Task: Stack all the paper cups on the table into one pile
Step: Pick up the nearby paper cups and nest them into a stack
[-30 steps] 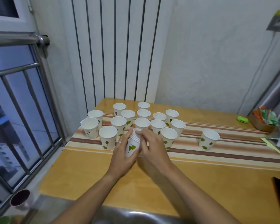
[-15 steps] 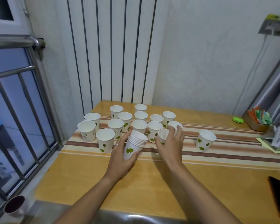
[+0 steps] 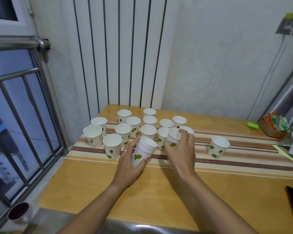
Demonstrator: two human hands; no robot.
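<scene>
The cup might tip its neighbours.
Left hand (image 3: 127, 168) fingers wrap the pile (image 3: 143, 152); right hand (image 3: 181, 149) fingers pinch a cup (image 3: 173, 137) among close cups.

Left hand (image 3: 128, 163): at 6 o'clock, fingers curled round the stack (image 3: 143, 152), tilted toward 1 o'clock.
Right hand (image 3: 182, 149): at 5 o'clock, fingers pinching a cup (image 3: 173, 138) by its rim.

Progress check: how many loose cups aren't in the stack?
15: 13 cups clustered behind the stack, one in the right hand, one alone far right. Hand may hide more.
</scene>
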